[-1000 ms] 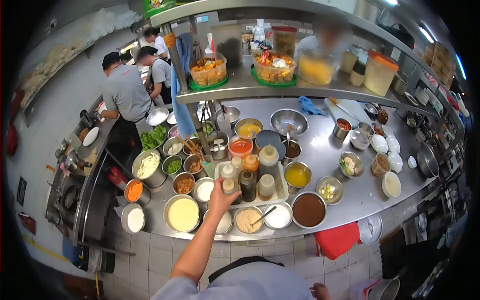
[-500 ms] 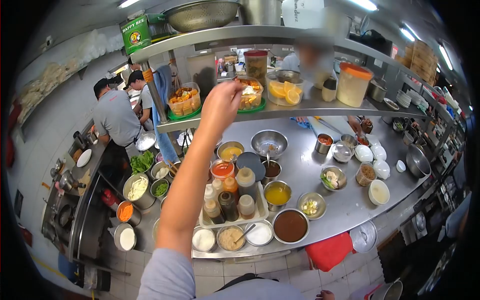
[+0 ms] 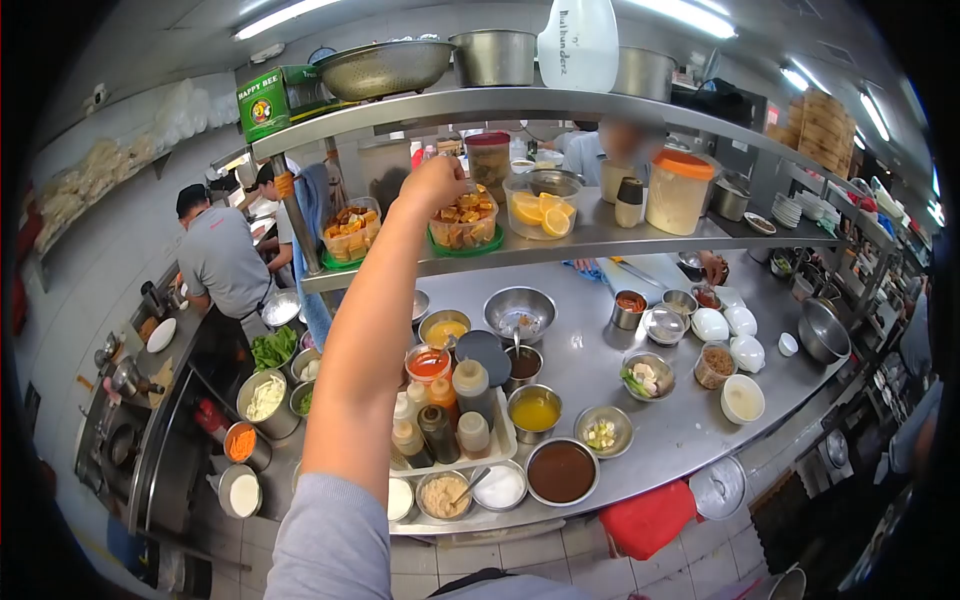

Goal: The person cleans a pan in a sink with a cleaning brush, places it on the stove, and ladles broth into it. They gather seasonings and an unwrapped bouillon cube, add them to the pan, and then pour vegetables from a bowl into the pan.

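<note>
My left hand [image 3: 435, 187] is raised to the middle shelf, its fingers curled at the back left rim of a clear tub [image 3: 465, 222] of orange-brown chunks on a green lid. What its fingertips hold is hidden. A similar tub [image 3: 351, 232] stands left of my forearm, and a tub of cut lemons [image 3: 541, 207] is to the right. Below the shelf, squeeze bottles [image 3: 437, 432] stand in a white tray [image 3: 503, 438], partly behind my forearm. My right hand is out of view.
Metal bowls of sauce [image 3: 561, 472], powder and chopped food line the steel counter [image 3: 590, 375]. Pots [image 3: 493, 58] and a colander [image 3: 385, 70] sit on the top shelf. A person [image 3: 220, 250] works at the left; another person's hand [image 3: 713, 266] is across the counter.
My left hand has gone from a squeeze bottle up to the shelf tub. The red and white items seen on the chunks no longer show. The view has tilted up; my right hand has left it.
</note>
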`<state>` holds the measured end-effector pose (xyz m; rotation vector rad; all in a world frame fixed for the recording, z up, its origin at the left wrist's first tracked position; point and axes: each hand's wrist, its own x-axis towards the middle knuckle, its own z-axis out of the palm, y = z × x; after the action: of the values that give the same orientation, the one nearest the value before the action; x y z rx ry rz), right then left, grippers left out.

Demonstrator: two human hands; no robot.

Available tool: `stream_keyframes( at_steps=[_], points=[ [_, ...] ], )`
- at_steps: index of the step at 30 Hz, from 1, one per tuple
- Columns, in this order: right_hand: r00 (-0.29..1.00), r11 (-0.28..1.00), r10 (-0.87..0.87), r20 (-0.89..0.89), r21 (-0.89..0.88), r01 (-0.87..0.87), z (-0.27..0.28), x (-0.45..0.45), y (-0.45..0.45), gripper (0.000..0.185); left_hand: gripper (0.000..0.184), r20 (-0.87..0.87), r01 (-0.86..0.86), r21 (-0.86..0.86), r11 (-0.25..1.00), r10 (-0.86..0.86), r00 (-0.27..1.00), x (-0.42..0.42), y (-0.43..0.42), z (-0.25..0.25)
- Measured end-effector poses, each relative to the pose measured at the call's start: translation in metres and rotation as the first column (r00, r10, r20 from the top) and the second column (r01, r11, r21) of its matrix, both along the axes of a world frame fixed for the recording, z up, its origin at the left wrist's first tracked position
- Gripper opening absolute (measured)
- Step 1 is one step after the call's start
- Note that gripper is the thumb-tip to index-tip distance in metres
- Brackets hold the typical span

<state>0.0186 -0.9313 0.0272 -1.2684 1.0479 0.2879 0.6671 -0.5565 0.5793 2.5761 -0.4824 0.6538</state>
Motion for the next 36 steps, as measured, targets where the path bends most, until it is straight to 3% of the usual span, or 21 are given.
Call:
stream_keyframes(
  at_steps=[2,4,6,7,9,10,11,13,14,15,19,21,23,25,27,28,31,33,36],
  points=[
    [0.985,0.987,0.057,0.162,-0.158,-0.031,0.014,0.032,-0.009,0.03,0.022,0.061,0.039,-0.02,0.999,-0.038,0.997,-0.005,0.006,0.002],
    [0.924,0.959,0.151,0.352,-0.279,-0.051,-0.013,0.085,-0.037,0.023,0.022,0.121,0.082,-0.038,0.996,-0.077,0.99,-0.015,0.006,0.002],
    [0.825,0.924,0.189,0.532,-0.38,0.033,0.132,0.15,0.008,0.024,0.018,0.152,0.191,-0.111,0.975,-0.173,0.973,-0.04,0.002,0.001],
    [0.819,0.936,0.159,0.551,-0.347,0.052,0.192,0.176,0.027,0.022,0.018,0.146,0.196,-0.113,0.974,-0.179,0.973,-0.059,-0.003,-0.002],
    [0.692,0.919,0.266,0.671,-0.394,0.029,0.261,0.222,0.048,0.029,0.017,0.074,0.369,-0.186,0.911,-0.362,0.929,-0.11,-0.017,-0.021],
    [0.645,0.939,0.224,0.731,-0.339,0.059,0.297,0.239,0.068,0.037,0.015,0.016,0.437,-0.241,0.867,-0.446,0.895,-0.134,-0.025,-0.038],
    [0.473,0.951,0.279,0.836,-0.31,-0.012,0.319,0.257,0.081,0.044,0.012,-0.038,0.496,-0.299,0.816,-0.529,0.848,-0.16,-0.033,-0.059],
    [0.373,0.933,0.355,0.857,-0.352,-0.08,0.363,0.282,0.115,0.049,0.008,-0.008,0.537,-0.323,0.779,-0.57,0.822,-0.216,-0.048,-0.102],
    [0.393,0.921,0.39,0.833,-0.359,-0.154,0.372,0.293,0.127,0.047,0.008,0.05,0.498,-0.318,0.807,-0.51,0.859,-0.242,-0.056,-0.123],
    [0.41,0.905,0.423,0.808,-0.359,-0.228,0.375,0.3,0.137,0.044,0.008,0.106,0.456,-0.314,0.833,-0.446,0.888,-0.265,-0.061,-0.141],
    [0.401,0.869,0.442,0.803,-0.272,-0.412,0.347,0.315,0.161,0.031,0.01,0.054,0.323,-0.524,0.788,-0.348,0.936,-0.317,-0.047,-0.185],
    [0.423,0.853,0.378,0.823,-0.132,-0.505,0.32,0.318,0.172,0.02,0.011,0.033,0.261,-0.598,0.758,-0.302,0.953,-0.327,-0.033,-0.204],
    [0.403,0.823,0.356,0.843,-0.078,-0.563,0.307,0.316,0.185,0.017,0.014,0.079,0.315,-0.652,0.69,-0.352,0.933,-0.331,-0.024,-0.223],
    [0.507,0.815,0.411,0.758,-0.056,-0.577,0.296,0.312,0.195,0.016,0.02,0.145,0.363,-0.605,0.709,-0.351,0.925,-0.335,-0.02,-0.244],
    [0.499,0.821,0.397,0.77,-0.055,-0.569,0.287,0.314,0.201,0.015,0.025,-0.044,0.084,-0.936,0.341,-0.351,0.935,-0.343,-0.024,-0.256],
    [0.468,0.831,0.359,0.808,-0.048,-0.555,0.283,0.313,0.205,0.015,0.025,-0.124,-0.007,-0.966,0.26,-0.435,0.892,-0.342,-0.019,-0.266],
    [0.443,0.843,0.333,0.832,-0.053,-0.535,0.279,0.314,0.21,0.016,0.021,-0.228,-0.098,-0.962,0.254,-0.553,0.802,-0.344,-0.007,-0.281],
    [0.471,0.858,0.32,0.822,-0.041,-0.513,0.279,0.315,0.211,0.015,0.021,-0.215,-0.068,-0.962,0.266,-0.579,0.786,-0.34,-0.004,-0.282],
    [0.512,0.892,0.313,0.8,-0.063,-0.447,0.28,0.316,0.215,0.013,0.017,-0.158,-0.121,-0.987,0.102,-0.687,0.709,-0.331,-0.005,-0.284]
  ],
)
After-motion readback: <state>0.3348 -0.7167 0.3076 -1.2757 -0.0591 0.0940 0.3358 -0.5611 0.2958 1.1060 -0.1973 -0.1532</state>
